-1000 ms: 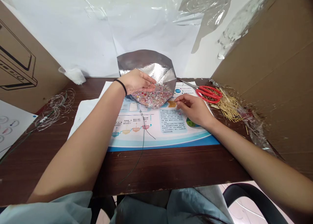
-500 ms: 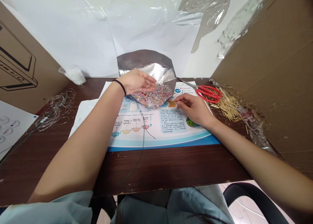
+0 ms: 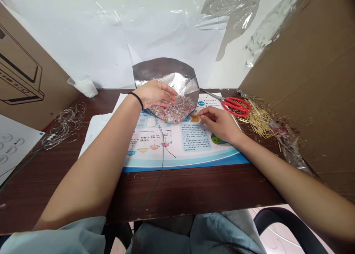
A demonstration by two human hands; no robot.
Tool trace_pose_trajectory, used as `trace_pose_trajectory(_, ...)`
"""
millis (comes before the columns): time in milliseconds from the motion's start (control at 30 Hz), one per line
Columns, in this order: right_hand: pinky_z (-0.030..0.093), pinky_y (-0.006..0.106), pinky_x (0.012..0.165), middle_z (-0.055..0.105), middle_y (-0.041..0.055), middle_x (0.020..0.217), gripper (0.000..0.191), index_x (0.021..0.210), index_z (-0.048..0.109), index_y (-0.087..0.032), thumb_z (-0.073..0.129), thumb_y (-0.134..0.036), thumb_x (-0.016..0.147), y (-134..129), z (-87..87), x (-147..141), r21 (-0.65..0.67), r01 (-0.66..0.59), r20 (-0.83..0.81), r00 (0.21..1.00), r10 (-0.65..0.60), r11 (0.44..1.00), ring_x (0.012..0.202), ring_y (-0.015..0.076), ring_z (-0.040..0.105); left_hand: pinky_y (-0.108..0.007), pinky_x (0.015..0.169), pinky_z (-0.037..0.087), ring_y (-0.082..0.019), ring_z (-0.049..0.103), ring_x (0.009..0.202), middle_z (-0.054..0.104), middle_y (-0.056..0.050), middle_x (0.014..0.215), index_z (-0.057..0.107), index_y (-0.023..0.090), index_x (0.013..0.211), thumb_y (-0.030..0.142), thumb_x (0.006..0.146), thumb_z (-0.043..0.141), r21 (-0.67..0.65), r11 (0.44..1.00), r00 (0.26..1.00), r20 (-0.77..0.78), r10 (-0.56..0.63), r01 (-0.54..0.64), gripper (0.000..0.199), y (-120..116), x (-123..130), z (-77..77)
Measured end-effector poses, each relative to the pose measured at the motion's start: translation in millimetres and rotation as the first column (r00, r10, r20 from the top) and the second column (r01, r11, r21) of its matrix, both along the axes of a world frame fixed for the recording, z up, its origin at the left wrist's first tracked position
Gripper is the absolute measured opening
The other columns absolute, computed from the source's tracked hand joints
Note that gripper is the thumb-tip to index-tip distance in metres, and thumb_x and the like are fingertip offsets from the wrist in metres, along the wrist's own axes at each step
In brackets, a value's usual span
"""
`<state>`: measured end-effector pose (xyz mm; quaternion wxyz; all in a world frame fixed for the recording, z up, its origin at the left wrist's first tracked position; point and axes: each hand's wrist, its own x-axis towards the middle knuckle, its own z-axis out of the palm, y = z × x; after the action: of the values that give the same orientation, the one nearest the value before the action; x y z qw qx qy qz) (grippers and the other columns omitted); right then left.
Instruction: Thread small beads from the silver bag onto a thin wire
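My left hand, a black band on its wrist, reaches over small pink, white and red beads in an open silver-lined bag. Its fingers are apart and hold nothing I can see. On the printed sheet, right of the bag, rests my right hand with thumb and fingertips together. Whatever they may pinch is too small to name; tiny pinkish specks lie just under them. A dark thread with a short strung stretch near its top runs from below the bag toward the table's front.
Red-handled scissors lie at the right beside a heap of gold-coloured sticks and clear plastic wrapping. Tangled clear line is at the left. Cardboard walls flank the dark wooden table.
My left hand's fingers have lifted and curled slightly over the beads, so more of them show below the hand. My right hand has stayed in place.
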<state>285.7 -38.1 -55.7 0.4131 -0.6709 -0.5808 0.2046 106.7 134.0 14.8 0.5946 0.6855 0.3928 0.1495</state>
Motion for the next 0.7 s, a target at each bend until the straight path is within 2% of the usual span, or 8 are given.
trace_pose_trajectory(133, 0.047, 0.033, 0.065, 0.066, 0.0037, 0.077, 0.019, 0.094, 0.066, -0.020, 0.057, -0.035, 0.087, 1, -1.8, 1, 0.006, -0.001, -0.002, 1.000, 0.001, 1.000, 0.068, 0.0154, 0.058, -0.044, 0.097, 0.051, -0.025, 0.068, 0.102, 0.069, -0.010, 0.090, 0.069, 0.008, 0.102, 0.005, 0.071, 0.070, 0.063, 0.998, 1.000, 0.009, -0.009, 0.008, 0.031, 0, 1, -1.6)
trace_pose_trajectory(300, 0.044, 0.032, 0.063, 0.069, 0.0032, 0.080, 0.022, 0.098, 0.068, -0.020, 0.061, -0.037, 0.085, 2, -0.6, 1, 0.038, 0.022, -0.031, 0.999, -0.021, 0.999, 0.065, 0.0136, 0.055, -0.039, 0.089, 0.053, -0.023, 0.068, 0.095, 0.070, -0.009, 0.099, 0.059, 0.015, 0.131, 0.007, 0.072, 0.069, 0.226, 0.974, 1.000, -0.005, 0.029, -0.028, 0.061, -5, 3, -0.4)
trace_pose_trajectory(367, 0.042, 0.031, 0.060, 0.069, 0.0032, 0.079, 0.024, 0.098, 0.069, -0.020, 0.064, -0.038, 0.083, 2, 2.4, 1, 0.066, 0.043, -0.039, 0.998, -0.040, 0.997, 0.062, 0.0126, 0.052, -0.038, 0.085, 0.052, -0.023, 0.067, 0.090, 0.070, -0.010, 0.102, 0.054, 0.016, 0.138, 0.006, 0.070, 0.068, 0.328, 0.943, 0.997, -0.042, 0.064, -0.046, 0.070, -7, 4, 0.4)
trace_pose_trajectory(433, 0.039, 0.030, 0.056, 0.069, 0.0028, 0.076, 0.024, 0.094, 0.072, -0.019, 0.066, -0.039, 0.082, 1, 5.9, 1, 0.092, 0.065, -0.036, 0.997, -0.062, 0.994, 0.058, 0.0111, 0.047, -0.036, 0.086, 0.050, -0.023, 0.066, 0.089, 0.071, -0.009, 0.102, 0.050, 0.019, 0.144, 0.004, 0.066, 0.069, 0.454, 0.890, 0.993, -0.079, 0.090, -0.045, 0.081, -7, 5, 1.0)
trace_pose_trajectory(533, 0.037, 0.029, 0.054, 0.068, 0.0022, 0.073, 0.020, 0.088, 0.075, -0.020, 0.066, -0.037, 0.082, -1, 9.8, 1, 0.112, 0.084, -0.029, 0.996, -0.081, 0.990, 0.056, 0.0103, 0.044, -0.033, 0.087, 0.048, -0.021, 0.064, 0.088, 0.072, -0.004, 0.091, 0.045, 0.022, 0.148, -0.002, 0.061, 0.068, 0.564, 0.824, 0.990, -0.080, 0.115, -0.050, 0.093, -7, 7, 1.4)
trace_pose_trajectory(600, 0.038, 0.029, 0.056, 0.068, 0.0023, 0.074, 0.019, 0.087, 0.075, -0.020, 0.065, -0.035, 0.083, -1, 11.3, 1, 0.127, 0.079, -0.045, 0.996, -0.074, 0.989, 0.058, 0.0108, 0.047, -0.032, 0.084, 0.048, -0.020, 0.063, 0.082, 0.070, -0.002, 0.077, 0.056, 0.018, 0.138, -0.004, 0.063, 0.064, 0.575, 0.815, 0.991, -0.049, 0.126, -0.075, 0.079, -9, 8, 1.8)
trace_pose_trajectory(700, 0.040, 0.029, 0.058, 0.069, 0.0018, 0.077, 0.018, 0.085, 0.073, -0.021, 0.064, -0.036, 0.084, -1, 13.5, 2, 0.158, 0.072, -0.072, 0.995, -0.061, 0.985, 0.061, 0.0110, 0.048, -0.033, 0.079, 0.050, -0.018, 0.062, 0.073, 0.066, -0.003, 0.066, 0.075, 0.015, 0.099, 0.003, 0.071, 0.062, 0.546, 0.829, 0.991, 0.020, 0.133, -0.122, 0.033, -20, 9, 2.8)
